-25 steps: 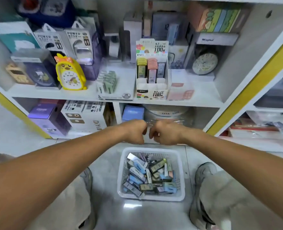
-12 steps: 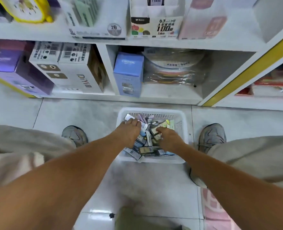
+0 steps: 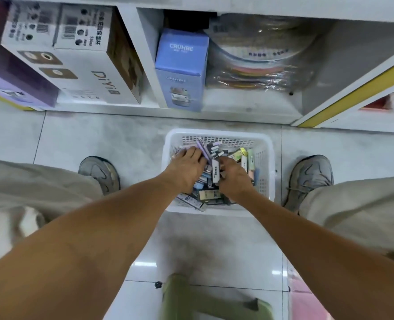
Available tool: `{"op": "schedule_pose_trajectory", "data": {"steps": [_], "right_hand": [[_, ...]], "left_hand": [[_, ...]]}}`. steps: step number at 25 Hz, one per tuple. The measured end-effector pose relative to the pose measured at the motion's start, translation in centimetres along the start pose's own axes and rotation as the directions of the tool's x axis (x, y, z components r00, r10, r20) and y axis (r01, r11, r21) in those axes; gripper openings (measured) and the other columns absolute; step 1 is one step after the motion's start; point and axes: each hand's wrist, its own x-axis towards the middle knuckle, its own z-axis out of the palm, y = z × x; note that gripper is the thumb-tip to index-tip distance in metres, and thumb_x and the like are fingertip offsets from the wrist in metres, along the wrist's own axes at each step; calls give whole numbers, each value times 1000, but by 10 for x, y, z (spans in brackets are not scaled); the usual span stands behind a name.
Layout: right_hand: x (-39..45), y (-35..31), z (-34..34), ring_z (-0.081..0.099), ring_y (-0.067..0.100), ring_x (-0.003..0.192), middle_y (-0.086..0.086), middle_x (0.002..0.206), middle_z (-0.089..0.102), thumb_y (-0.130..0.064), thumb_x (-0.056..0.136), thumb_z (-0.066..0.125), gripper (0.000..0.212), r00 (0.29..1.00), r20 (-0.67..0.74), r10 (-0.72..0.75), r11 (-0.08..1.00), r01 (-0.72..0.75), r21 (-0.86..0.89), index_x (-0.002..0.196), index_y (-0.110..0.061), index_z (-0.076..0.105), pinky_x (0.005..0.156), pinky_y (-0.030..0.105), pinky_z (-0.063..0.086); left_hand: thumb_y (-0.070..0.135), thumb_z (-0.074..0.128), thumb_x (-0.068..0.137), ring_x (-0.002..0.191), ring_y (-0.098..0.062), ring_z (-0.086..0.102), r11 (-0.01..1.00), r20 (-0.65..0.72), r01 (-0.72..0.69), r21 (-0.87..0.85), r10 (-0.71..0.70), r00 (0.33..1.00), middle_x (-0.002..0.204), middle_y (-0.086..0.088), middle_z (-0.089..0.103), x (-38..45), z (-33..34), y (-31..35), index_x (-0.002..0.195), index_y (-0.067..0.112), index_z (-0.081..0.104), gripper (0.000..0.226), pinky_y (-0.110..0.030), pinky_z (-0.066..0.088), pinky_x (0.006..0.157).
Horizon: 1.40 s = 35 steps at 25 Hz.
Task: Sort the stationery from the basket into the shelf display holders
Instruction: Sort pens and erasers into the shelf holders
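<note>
Both hands are sunk in the white plastic basket [image 3: 266, 144] on the tiled floor. Small stationery packs [image 3: 208, 194] are piled inside it. Left hand [image 3: 186, 168] is laid over the pile, fingers bent round a lilac pack [image 3: 203, 150]. Right hand [image 3: 234, 177] is curled against a white pack [image 3: 215, 173] standing on end; whether it is truly gripped cannot be told. Grey shoes [image 3: 311, 179] are planted either side, and a blue CRUHRE box [image 3: 182, 68] is seen on the bottom shelf beyond.
</note>
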Motion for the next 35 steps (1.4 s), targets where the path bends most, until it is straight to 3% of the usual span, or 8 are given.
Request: {"op": "schedule_pose_trajectory", "data": {"steps": [5, 8, 11, 16, 21, 23, 28, 35], "right_hand": [[0, 10, 1, 60, 17, 95, -4, 106, 63, 2, 82, 63, 51, 997, -71, -24, 996, 30, 88, 128, -20, 56, 82, 29, 51], [1, 14, -1, 61, 19, 92, -1, 104, 66, 1, 82, 62, 44, 992, -124, -34, 995, 45, 93, 122, -19, 59, 83, 35, 56], [5, 15, -6, 65, 26, 100, 6, 107, 70, 3, 83, 60, 44, 990, -134, -38, 992, 54, 116, 123, -15, 60, 87, 41, 57], [11, 15, -20, 66, 24, 102, 4, 110, 70, 7, 81, 60, 50, 995, -94, -18, 991, 30, 131, 126, -15, 61, 89, 43, 57], [7, 16, -48, 65, 20, 100, 3, 110, 68, 7, 84, 54, 47, 997, -68, -32, 996, 37, 75, 125, -13, 62, 91, 30, 54], [4, 10, -65, 65, 23, 102, 2, 106, 67, 7, 84, 54, 43, 999, -34, -14, 996, 16, 85, 122, -11, 63, 86, 26, 52], [-26, -27, -127, 72, 37, 95, 18, 103, 74, 6, 85, 66, 31, 978, 201, -51, 896, -44, 441, 114, -4, 63, 80, 48, 59], [-90, -102, -245, 74, 31, 93, 29, 113, 70, 5, 85, 70, 31, 920, 250, -302, 557, -43, 829, 115, 0, 65, 72, 28, 62]], "left_hand": [[29, 78, 67, 125, -26, 44, 1000, -58, -30, 9, 30, 998, 133, -7, 48, 14, 1, 2, 135, 16, 44, 77, -45, 36, 102], [21, 74, 71, 114, -25, 55, 997, -65, -71, -12, 70, 995, 123, -5, 60, 20, -3, -1, 132, 18, 50, 66, -42, 41, 97], [15, 71, 74, 89, -24, 64, 988, -43, -152, -14, 151, 988, 101, -3, 69, 24, -11, -9, 126, 19, 52, 55, -34, 49, 73], [13, 69, 68, 55, -14, 50, 986, 92, -152, -68, 158, 983, 66, 3, 56, 24, -34, -17, 99, 17, 57, 33, -26, 31, 47], [28, 79, 63, 57, -10, 50, 947, 132, -48, -319, 95, 987, 66, 4, 54, 12, -64, -33, 76, 24, 49, 33, -24, 32, 45], [27, 81, 62, 57, -10, 53, 883, 109, 21, -469, 34, 993, 69, 3, 56, 3, -83, -37, 74, 22, 49, 34, -23, 35, 46], [24, 81, 53, 60, -16, 59, 596, 117, 143, -790, -82, 990, 73, -4, 64, -32, -143, -34, 80, 10, 64, 35, -25, 45, 52], [7, 82, 58, 95, -31, 70, 149, -28, -6, -989, -150, 988, 100, -20, 72, -101, -251, -21, 97, 0, 71, 42, -44, 55, 88]]}}
